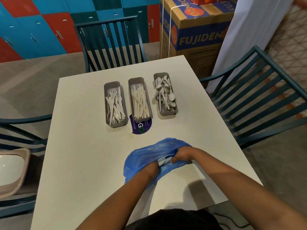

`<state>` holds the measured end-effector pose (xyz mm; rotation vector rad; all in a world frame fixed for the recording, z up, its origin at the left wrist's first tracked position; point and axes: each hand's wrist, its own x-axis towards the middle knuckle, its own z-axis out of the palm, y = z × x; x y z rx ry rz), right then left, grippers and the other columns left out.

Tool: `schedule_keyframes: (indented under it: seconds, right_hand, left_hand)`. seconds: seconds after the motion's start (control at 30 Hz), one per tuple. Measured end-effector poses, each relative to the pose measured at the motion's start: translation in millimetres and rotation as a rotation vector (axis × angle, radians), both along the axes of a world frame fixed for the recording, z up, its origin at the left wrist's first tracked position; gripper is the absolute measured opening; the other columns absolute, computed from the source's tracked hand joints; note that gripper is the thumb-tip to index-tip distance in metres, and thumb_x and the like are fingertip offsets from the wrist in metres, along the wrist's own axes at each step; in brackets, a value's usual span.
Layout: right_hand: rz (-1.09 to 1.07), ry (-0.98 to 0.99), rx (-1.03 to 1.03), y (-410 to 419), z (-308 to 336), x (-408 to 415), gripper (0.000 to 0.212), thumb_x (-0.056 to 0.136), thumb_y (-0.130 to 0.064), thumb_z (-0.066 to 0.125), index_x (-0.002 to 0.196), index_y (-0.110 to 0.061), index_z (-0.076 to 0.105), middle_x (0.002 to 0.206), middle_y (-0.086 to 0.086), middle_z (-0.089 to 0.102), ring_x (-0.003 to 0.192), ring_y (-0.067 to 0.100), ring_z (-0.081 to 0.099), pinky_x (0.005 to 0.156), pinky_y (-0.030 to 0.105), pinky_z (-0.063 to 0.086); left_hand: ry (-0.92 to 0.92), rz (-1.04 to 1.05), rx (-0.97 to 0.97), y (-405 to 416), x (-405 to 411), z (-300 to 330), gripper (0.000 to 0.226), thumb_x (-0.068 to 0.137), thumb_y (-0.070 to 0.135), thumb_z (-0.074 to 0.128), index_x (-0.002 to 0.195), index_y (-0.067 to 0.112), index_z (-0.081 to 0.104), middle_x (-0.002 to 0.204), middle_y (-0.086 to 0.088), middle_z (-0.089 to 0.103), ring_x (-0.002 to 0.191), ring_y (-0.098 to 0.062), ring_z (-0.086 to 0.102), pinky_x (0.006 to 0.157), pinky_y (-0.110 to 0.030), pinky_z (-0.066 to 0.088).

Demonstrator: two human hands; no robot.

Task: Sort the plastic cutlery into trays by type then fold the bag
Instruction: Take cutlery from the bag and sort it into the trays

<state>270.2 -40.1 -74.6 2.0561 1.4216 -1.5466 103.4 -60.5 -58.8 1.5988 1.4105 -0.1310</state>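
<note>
Three trays stand in a row at 12 o'clock on the table (79, 146): fork tray (114, 104), knife tray (140, 100), spoon tray (165, 94), each heaped beyond counting. One bag (141, 159) lies at 6 o'clock, just short of a purple sticker (141, 127). The left hand (152, 169) is buried in its folds, grip not discernible; the right hand (181, 156) pinches bunched plastic. Risk: the thin film may slip, balloon or tear, spoiling the fold; something pale shows between the hands, possibly unsorted cutlery.
</note>
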Motion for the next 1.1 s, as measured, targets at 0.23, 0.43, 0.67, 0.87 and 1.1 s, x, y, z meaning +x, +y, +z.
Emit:
schedule_keyframes:
  seconds: [0.23, 0.43, 0.67, 0.87, 1.1]
  right_hand:
    - [0.015, -0.042, 0.035, -3, 0, 4, 0.063, 0.082, -0.024, 0.067, 0.139, -0.016, 0.04, 0.139, 0.008, 0.047, 0.124, 0.026, 0.048, 0.102, 0.036, 0.041]
    - [0.0, -0.037, 0.039, -2, 2, 7, 0.058, 0.084, -0.026, 0.066, 0.136, -0.012, 0.044, 0.132, 0.009, 0.052, 0.112, 0.023, 0.053, 0.086, 0.029, 0.043]
    - [-0.16, 0.068, 0.14, -2, 0, 6, 0.058, 0.08, -0.019, 0.067, 0.134, -0.02, 0.046, 0.131, 0.005, 0.052, 0.116, 0.022, 0.051, 0.097, 0.033, 0.044]
    - [-0.177, 0.089, 0.221, 2, -4, 6, 0.043, 0.083, -0.024, 0.063, 0.126, -0.021, 0.056, 0.126, 0.003, 0.058, 0.11, 0.018, 0.054, 0.095, 0.03, 0.044]
    - [-0.169, 0.048, 0.259, 8, -7, 8, 0.026, 0.09, -0.022, 0.057, 0.116, -0.017, 0.06, 0.126, 0.006, 0.059, 0.115, 0.022, 0.053, 0.095, 0.027, 0.039]
  left_hand:
    - [0.079, -0.234, 0.083, 13, -14, 5, 0.04, 0.099, 0.021, 0.039, 0.137, 0.013, 0.045, 0.139, -0.006, 0.05, 0.094, -0.01, 0.03, 0.1, -0.027, 0.037]
    - [0.117, -0.186, 0.168, 17, -29, -8, 0.023, 0.098, 0.029, 0.041, 0.113, 0.017, 0.054, 0.1, 0.004, 0.052, 0.091, -0.009, 0.046, 0.082, -0.022, 0.034]
    - [0.005, -0.104, 0.096, 19, -26, -12, 0.026, 0.096, 0.025, 0.045, 0.122, 0.024, 0.051, 0.11, 0.008, 0.054, 0.103, -0.008, 0.049, 0.091, -0.023, 0.036]
    - [-0.014, -0.191, 0.104, 18, -29, -16, 0.036, 0.097, 0.02, 0.044, 0.133, 0.021, 0.045, 0.131, 0.0, 0.052, 0.121, -0.015, 0.048, 0.1, -0.021, 0.032]
    - [-0.063, -0.144, 0.096, 23, -26, -13, 0.042, 0.099, 0.02, 0.043, 0.141, 0.015, 0.038, 0.143, -0.003, 0.046, 0.131, -0.018, 0.043, 0.106, -0.019, 0.026]
